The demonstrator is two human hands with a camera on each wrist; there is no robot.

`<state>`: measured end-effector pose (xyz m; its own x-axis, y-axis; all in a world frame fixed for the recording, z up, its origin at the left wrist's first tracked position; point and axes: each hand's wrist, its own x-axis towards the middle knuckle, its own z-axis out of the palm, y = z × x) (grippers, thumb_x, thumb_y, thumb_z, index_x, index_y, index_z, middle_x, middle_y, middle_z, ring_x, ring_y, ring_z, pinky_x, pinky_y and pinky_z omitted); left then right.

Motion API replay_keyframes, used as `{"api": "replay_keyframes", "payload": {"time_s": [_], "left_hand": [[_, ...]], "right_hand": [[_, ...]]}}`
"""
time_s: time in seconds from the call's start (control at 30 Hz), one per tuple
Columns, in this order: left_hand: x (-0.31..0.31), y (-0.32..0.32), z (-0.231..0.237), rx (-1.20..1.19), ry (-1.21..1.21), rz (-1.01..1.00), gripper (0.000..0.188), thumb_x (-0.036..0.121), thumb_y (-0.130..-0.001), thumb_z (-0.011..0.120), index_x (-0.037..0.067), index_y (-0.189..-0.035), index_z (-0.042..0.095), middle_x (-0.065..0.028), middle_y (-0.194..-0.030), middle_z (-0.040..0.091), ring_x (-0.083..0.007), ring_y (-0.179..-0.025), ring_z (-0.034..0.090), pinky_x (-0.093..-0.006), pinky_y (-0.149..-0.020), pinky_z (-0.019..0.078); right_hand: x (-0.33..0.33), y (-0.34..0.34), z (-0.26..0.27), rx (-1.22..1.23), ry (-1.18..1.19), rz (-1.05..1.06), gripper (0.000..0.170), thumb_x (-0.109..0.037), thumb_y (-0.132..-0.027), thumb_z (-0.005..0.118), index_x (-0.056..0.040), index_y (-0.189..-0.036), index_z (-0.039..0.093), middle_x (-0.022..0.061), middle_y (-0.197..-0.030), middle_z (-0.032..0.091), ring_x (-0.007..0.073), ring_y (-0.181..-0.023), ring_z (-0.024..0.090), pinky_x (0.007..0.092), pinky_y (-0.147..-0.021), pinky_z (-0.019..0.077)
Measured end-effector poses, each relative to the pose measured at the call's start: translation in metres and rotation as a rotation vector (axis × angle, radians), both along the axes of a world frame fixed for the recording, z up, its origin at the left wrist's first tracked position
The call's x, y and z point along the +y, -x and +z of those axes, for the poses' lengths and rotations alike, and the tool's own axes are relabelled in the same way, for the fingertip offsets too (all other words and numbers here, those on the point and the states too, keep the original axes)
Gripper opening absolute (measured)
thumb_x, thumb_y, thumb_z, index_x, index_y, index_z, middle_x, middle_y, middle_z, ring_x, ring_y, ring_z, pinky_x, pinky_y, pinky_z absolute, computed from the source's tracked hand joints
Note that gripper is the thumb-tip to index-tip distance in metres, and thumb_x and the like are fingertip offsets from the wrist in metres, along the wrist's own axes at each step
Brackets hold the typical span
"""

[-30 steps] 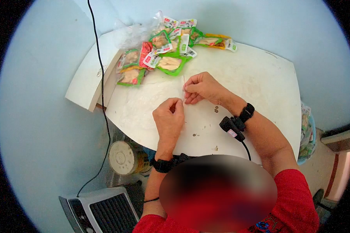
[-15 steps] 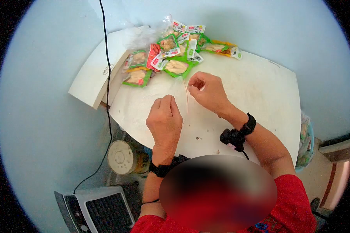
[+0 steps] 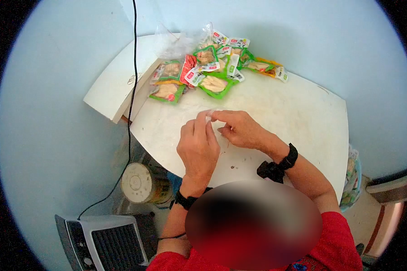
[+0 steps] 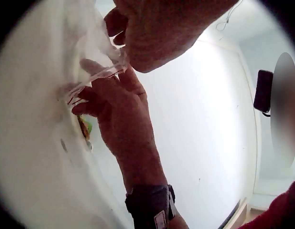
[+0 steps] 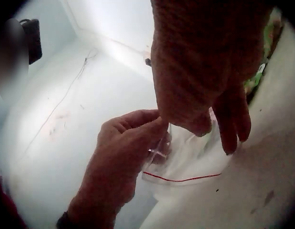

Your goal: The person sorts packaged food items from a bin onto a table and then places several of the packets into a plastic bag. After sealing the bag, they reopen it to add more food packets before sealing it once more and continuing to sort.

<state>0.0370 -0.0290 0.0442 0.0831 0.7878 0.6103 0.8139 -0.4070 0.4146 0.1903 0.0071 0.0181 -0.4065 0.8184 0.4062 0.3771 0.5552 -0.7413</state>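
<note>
Between my hands is a clear plastic zip bag (image 5: 188, 162) with a red line along its edge, close over the table in the right wrist view. My left hand (image 3: 198, 147) pinches the bag's edge between thumb and fingers. From the other side my right hand (image 3: 244, 128) reaches to the same edge, its thumb and forefinger holding the thin film. The left wrist view shows the bag's crumpled film (image 4: 107, 71) stretched between both hands' fingertips. In the head view the film is mostly hidden behind the fingers.
Several sealed food packs (image 3: 215, 86) are heaped at the back of the white table (image 3: 298, 131), beside a loose clear bag (image 3: 174, 47). A black cable (image 3: 133, 81) hangs at the left. A lidded bucket (image 3: 138, 183) stands below; a blue-rimmed basket (image 3: 359, 174) stands right.
My right hand drew away from the left, then came back down to meet it at the bag's edge. The red-lined edge, upright between the hands earlier, is now mostly hidden. The head view has shifted slightly.
</note>
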Motion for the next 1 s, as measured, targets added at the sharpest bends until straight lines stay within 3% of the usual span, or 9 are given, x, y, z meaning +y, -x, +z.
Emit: {"api": "replay_keyframes", "payload": {"time_s": [0.1, 0.23, 0.47, 0.57, 0.77, 0.87, 1.0], "left_hand": [[-0.006, -0.002, -0.002, -0.156, -0.115, -0.150, 0.034, 0.003, -0.078, 0.064, 0.005, -0.112, 0.059, -0.0249, -0.124, 0.054, -0.0415, -0.116, 0.053, -0.0456, -0.093, 0.0463], [-0.015, -0.002, -0.018, -0.001, -0.135, -0.209, 0.037, 0.000, -0.074, 0.062, 0.002, -0.111, 0.059, -0.0339, -0.144, 0.033, -0.0517, -0.136, 0.029, -0.0530, -0.110, 0.0297], [-0.008, 0.003, -0.038, 0.001, -0.117, -0.123, 0.043, -0.011, -0.074, 0.052, 0.000, -0.115, 0.058, -0.0297, -0.143, 0.036, -0.0502, -0.135, 0.031, -0.0540, -0.110, 0.0302], [-0.003, 0.008, -0.042, 0.003, -0.128, -0.152, 0.045, -0.012, -0.074, 0.052, -0.003, -0.117, 0.057, -0.0298, -0.142, 0.037, -0.0508, -0.132, 0.033, -0.0553, -0.108, 0.0320], [-0.001, 0.018, -0.052, -0.032, -0.126, -0.181, 0.046, -0.014, -0.071, 0.050, 0.002, -0.112, 0.062, -0.0278, -0.141, 0.041, -0.0487, -0.133, 0.035, -0.0528, -0.109, 0.0326], [-0.001, 0.019, -0.056, -0.045, -0.129, -0.175, 0.044, -0.012, -0.071, 0.052, 0.003, -0.111, 0.063, -0.0287, -0.140, 0.041, -0.0504, -0.132, 0.036, -0.0538, -0.108, 0.0333], [-0.003, 0.020, -0.053, -0.058, -0.094, -0.189, 0.044, -0.011, -0.071, 0.052, 0.004, -0.111, 0.063, -0.0294, -0.139, 0.042, -0.0513, -0.131, 0.036, -0.0548, -0.108, 0.0331]], "right_hand": [[0.000, 0.003, 0.000, -0.059, 0.006, 0.010, 0.063, 0.004, -0.076, 0.061, -0.0113, -0.136, 0.047, 0.0172, -0.103, 0.067, 0.0366, -0.093, 0.065, 0.0417, -0.078, 0.0547], [-0.007, 0.007, 0.012, -0.126, 0.053, -0.001, 0.073, 0.005, -0.076, 0.059, -0.0154, -0.143, 0.038, 0.0187, -0.104, 0.066, 0.0373, -0.091, 0.065, 0.0440, -0.076, 0.0537], [-0.008, 0.011, 0.010, -0.107, 0.072, -0.034, 0.060, 0.004, -0.082, 0.057, -0.0089, -0.139, 0.045, 0.0199, -0.101, 0.068, 0.0313, -0.083, 0.068, 0.0370, -0.073, 0.0537], [-0.001, 0.007, -0.006, -0.156, 0.019, 0.014, 0.057, 0.000, -0.082, 0.056, -0.0100, -0.136, 0.047, 0.0196, -0.093, 0.069, 0.0396, -0.083, 0.066, 0.0431, -0.073, 0.0531], [0.001, 0.003, -0.006, 0.018, 0.189, -0.013, 0.044, -0.005, -0.085, 0.059, -0.0059, -0.128, 0.055, 0.0182, -0.095, 0.070, 0.0285, -0.075, 0.070, 0.0380, -0.068, 0.0550], [-0.001, 0.002, 0.002, -0.009, 0.232, -0.048, 0.052, 0.003, -0.087, 0.056, -0.0039, -0.138, 0.045, 0.0110, -0.099, 0.069, 0.0140, -0.073, 0.067, 0.0265, -0.067, 0.0545], [-0.010, 0.009, 0.018, 0.045, 0.321, -0.117, 0.062, 0.003, -0.087, 0.056, -0.0078, -0.145, 0.036, 0.0114, -0.100, 0.068, 0.0145, -0.072, 0.067, 0.0278, -0.068, 0.0545]]}}
